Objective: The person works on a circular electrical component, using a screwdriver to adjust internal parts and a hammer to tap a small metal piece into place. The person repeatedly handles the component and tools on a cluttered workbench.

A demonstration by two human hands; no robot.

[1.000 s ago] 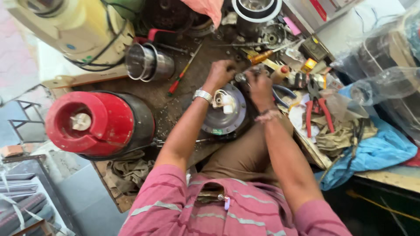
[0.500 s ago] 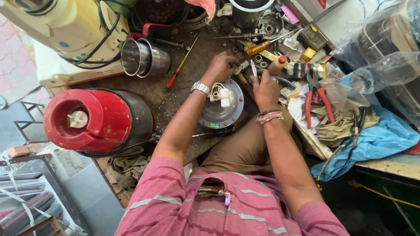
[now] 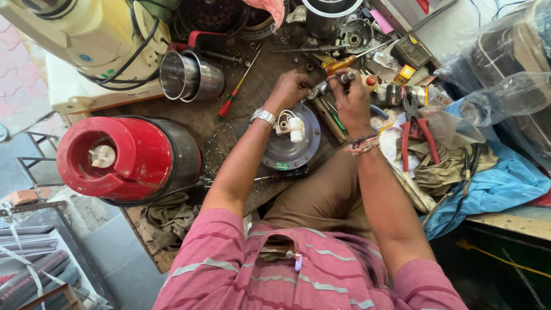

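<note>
Lifting off round grey metal motor plate (image 3: pixel 291 143), both hands now raised: right hand (image 3: pixel 351 100) gripping slim metal-tipped tool (image 3: pixel 338 77), left hand (image 3: pixel 290 89) pinching its tip.

Pink grey-striped shirt (image 3: pixel 310 275), brown trousers (image 3: pixel 321 195), silver wristwatch (image 3: pixel 263 117).

I see both forearms extended forward from the torso, converging above the lap. My left hand (image 3: pixel 290 89) is curled, knuckles up, wrist bent slightly inward. My right hand (image 3: pixel 351 99) is closed in a fist-like grip, back of hand facing the camera. The two hands sit just beside each other.
</note>
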